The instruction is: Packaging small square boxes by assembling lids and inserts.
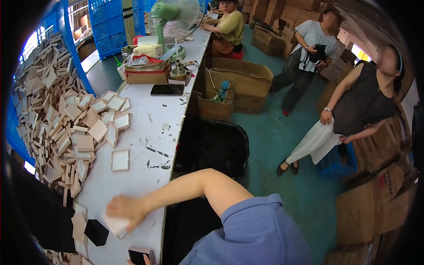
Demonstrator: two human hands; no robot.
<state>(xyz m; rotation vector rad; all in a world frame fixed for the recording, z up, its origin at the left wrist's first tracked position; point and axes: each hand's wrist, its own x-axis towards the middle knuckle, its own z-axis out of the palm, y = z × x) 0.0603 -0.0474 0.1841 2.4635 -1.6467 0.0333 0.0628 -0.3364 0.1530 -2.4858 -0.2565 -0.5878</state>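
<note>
My right hand (128,211), slightly blurred, is closed on a pale square box piece (115,225) at the white bench top (145,132). At the bottom edge my left hand (147,259) shows only its fingertips, which grip a small square box (140,255) with a pale rim and black inside. Left of my right hand lies a black block-shaped piece (96,232), beside several pale box pieces (79,225). Farther up the bench a single shallow square tray (120,160) lies with its white inside facing up.
A big heap of pale trays (57,128) covers the left side. Farther along are a black phone (167,90), a filled carton (147,73) and a green fan (165,12). A black-lined bin (212,148) stands right of the bench. Two people stand nearby; another sits at the far bench.
</note>
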